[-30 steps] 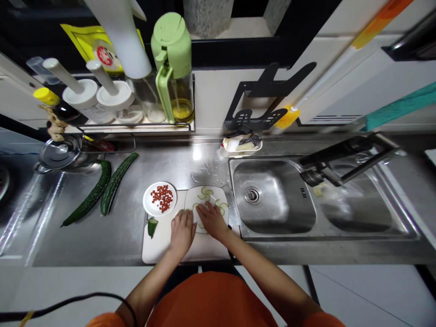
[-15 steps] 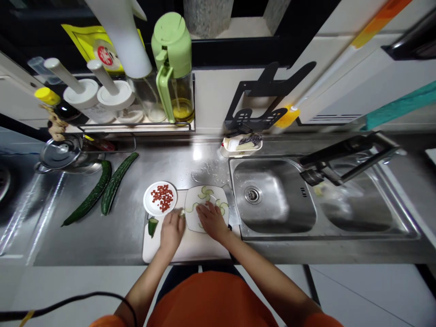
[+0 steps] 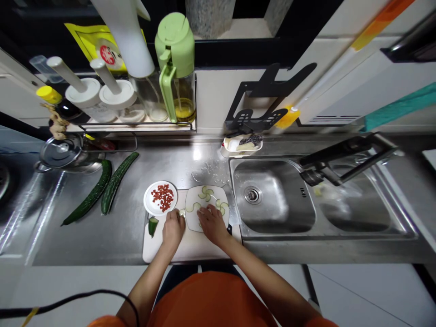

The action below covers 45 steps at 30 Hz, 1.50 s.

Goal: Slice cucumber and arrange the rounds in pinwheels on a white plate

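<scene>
My left hand (image 3: 173, 230) rests on the white cutting board (image 3: 200, 250), left of the square white plate (image 3: 191, 223). Its fingers are curled closed, with pale cucumber slices (image 3: 182, 212) showing at the fingertips. Over the lower right of the plate is my right hand (image 3: 214, 223), fingers bent together and pointing down; what they hold, if anything, is hidden beneath them. Thin curved cucumber slices (image 3: 206, 193) lie in small groups around the plate. A cut cucumber piece (image 3: 152, 226) sits on the board's left side. A knife (image 3: 232, 200) lies partly under the plate's right edge.
A round white plate (image 3: 150, 200) of chopped red bits stands at the board's upper left. Two whole cucumbers (image 3: 114, 186) lie further left, near a lidded pot (image 3: 61, 154). The double sink (image 3: 275, 195) is on the right. A seasoning rack (image 3: 143, 127) hangs behind.
My left hand's fingers have curled in more, and the hand has shifted slightly right. My right hand's fingers have drawn together and bent a little more over the plate.
</scene>
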### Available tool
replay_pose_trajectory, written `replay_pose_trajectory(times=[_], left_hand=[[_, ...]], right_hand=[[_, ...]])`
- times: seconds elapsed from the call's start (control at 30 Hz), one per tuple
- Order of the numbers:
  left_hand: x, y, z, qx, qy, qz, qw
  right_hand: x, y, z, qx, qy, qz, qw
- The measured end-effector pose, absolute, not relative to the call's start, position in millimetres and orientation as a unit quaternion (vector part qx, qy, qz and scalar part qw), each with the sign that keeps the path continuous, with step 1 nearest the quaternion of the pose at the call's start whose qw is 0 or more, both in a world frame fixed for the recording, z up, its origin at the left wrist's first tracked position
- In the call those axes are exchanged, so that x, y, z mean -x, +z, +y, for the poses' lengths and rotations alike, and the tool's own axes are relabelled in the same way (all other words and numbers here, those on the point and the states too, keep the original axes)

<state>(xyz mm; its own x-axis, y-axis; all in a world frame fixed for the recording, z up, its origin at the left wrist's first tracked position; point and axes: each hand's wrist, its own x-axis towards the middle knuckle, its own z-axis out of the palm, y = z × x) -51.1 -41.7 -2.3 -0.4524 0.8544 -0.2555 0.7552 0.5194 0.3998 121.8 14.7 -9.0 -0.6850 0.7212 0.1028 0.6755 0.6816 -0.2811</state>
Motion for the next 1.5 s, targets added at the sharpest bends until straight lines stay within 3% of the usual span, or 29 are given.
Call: replay_pose_trajectory(times=[0.23,0.5,0.77,0.93,1.13,1.5], left_hand=[[52.4,-5.1,-43.4,-0.497,0.178,0.824,0.204],[68.9,1.7,-47.4,-0.453,0.280,0.797,0.284],[82.3,19.5,-44.9,-0.376,0.342,0.733,0.452],[74.1,29.3,-36.1,-0.322,0.359,0.677,0.555],[71.1,26.7,-34.4,-0.270,0.357,0.655,0.609],[68.8,27.0,-31.3,-0.006,0.357,0.576,0.736]], right_hand=[[-120.9,-5.5,10.7,0.389,0.122,-0.907,0.099],[-114.4,2.2,12.6,0.415,0.187,-0.884,0.110],[-98.9,8.0,17.8,0.407,0.264,-0.856,0.180],[-91.7,18.3,21.2,0.408,0.305,-0.845,0.165],[-93.4,31.0,23.9,0.420,0.347,-0.823,0.163],[-100.9,39.9,16.7,0.368,0.338,-0.837,0.223]])
